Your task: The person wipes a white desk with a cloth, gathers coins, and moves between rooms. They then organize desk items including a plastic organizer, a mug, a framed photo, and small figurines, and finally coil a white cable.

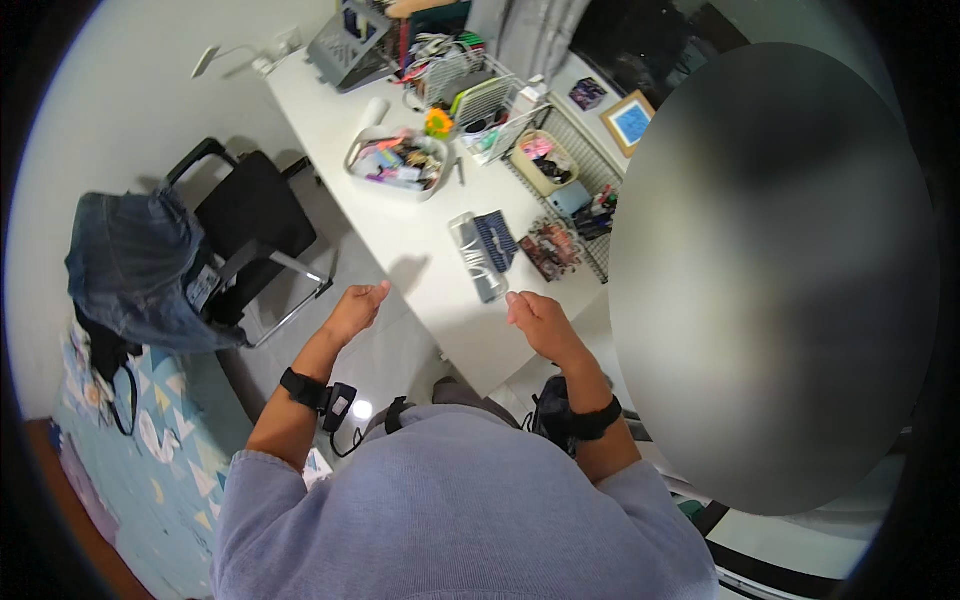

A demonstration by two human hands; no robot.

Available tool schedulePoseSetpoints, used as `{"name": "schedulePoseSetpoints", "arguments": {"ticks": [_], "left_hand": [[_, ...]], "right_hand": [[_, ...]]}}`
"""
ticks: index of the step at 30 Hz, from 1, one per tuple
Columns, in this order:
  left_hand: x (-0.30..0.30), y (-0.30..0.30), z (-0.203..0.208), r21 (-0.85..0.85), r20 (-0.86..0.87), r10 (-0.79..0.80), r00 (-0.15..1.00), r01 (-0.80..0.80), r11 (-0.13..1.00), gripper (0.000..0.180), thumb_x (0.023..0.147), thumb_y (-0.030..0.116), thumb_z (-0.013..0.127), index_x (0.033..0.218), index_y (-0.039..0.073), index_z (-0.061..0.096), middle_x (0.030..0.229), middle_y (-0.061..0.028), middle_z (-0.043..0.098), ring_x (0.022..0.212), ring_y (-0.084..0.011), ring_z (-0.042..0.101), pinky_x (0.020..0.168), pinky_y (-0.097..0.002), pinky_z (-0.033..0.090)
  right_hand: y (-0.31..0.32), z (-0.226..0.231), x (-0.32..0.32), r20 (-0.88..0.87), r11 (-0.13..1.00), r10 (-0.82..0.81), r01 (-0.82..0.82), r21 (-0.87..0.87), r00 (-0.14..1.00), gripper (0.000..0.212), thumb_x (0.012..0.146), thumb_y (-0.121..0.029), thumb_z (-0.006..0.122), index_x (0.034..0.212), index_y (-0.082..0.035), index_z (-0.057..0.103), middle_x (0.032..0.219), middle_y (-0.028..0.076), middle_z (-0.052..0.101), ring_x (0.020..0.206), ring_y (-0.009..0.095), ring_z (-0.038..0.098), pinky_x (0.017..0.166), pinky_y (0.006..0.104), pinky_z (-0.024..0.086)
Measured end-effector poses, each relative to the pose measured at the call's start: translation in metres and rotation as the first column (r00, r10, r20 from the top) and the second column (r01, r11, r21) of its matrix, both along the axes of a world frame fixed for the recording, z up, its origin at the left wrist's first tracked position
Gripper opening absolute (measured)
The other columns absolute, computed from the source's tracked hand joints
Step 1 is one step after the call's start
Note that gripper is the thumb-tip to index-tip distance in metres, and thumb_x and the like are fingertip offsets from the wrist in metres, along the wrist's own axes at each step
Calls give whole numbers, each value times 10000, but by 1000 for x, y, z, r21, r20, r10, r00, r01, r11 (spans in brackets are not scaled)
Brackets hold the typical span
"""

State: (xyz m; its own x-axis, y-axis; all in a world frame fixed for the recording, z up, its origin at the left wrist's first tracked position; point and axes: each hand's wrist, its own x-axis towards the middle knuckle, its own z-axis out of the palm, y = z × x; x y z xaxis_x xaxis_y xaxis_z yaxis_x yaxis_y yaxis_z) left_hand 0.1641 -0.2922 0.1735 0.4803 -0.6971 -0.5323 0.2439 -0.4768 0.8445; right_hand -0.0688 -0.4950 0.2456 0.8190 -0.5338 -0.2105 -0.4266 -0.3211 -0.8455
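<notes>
Hands: left hand (356, 310) hovering released beside the white counter (400, 235); right hand (537, 318) hovering loosely curled, grasping nothing.
Pouch: clear plastic rectangular pouch (476, 256) lying on counter, near right hand.

left grip (355, 312) open, right grip (535, 318) loosely curled

Both hands are up over the white desk (430, 250) edge, holding nothing. Left hand (355, 312) open beside the desk, right hand (535, 320) loosely curled, just short of a clear pouch (477, 258) and dark case (495, 240).
</notes>
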Motion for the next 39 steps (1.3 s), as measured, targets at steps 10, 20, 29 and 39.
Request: {"name": "schedulePoseSetpoints", "arguments": {"ticks": [10, 20, 29, 39], "left_hand": [[43, -172, 72, -188, -58, -246, 968, 231, 955, 236, 934, 229, 481, 778, 53, 483, 644, -15, 472, 457, -72, 381, 408, -216, 294], [93, -325, 46, -360, -117, -455, 883, 389, 848, 262, 883, 137, 547, 1097, 2, 478, 867, -78, 589, 523, -104, 524, 427, -214, 416], [106, -413, 51, -356, -67, -535, 842, 481, 801, 263, 845, 161, 587, 1042, 4, 515, 789, -72, 604, 547, -122, 542, 456, -247, 425], [75, -566, 12, -325, 826, 46, 561, 409, 853, 842, 650, 402, 772, 1220, -106, 418, 1190, -292, 480, 1076, -390, 514, 887, -405, 450]], "right_hand": [[-138, 13, -16, 44, 958, -286, 287, -20, 957, 266, 949, -238, 436, 874, -29, 583, 610, -27, 422, 566, 70, 394, 533, 231, 346], [-149, 10, 35, -40, 881, -472, 471, -41, 881, 180, 911, -177, 533, 926, -8, 595, 674, 56, 552, 605, 116, 504, 579, 251, 426], [-144, 16, 40, -2, 830, -553, 551, -83, 833, 200, 903, -190, 553, 923, 6, 587, 660, 74, 576, 594, 109, 517, 579, 256, 438], [-134, 18, -11, -42, 733, -680, 675, -90, 732, 166, 890, -155, 572, 896, 9, 587, 629, 62, 560, 574, 114, 517, 558, 254, 433]]}}
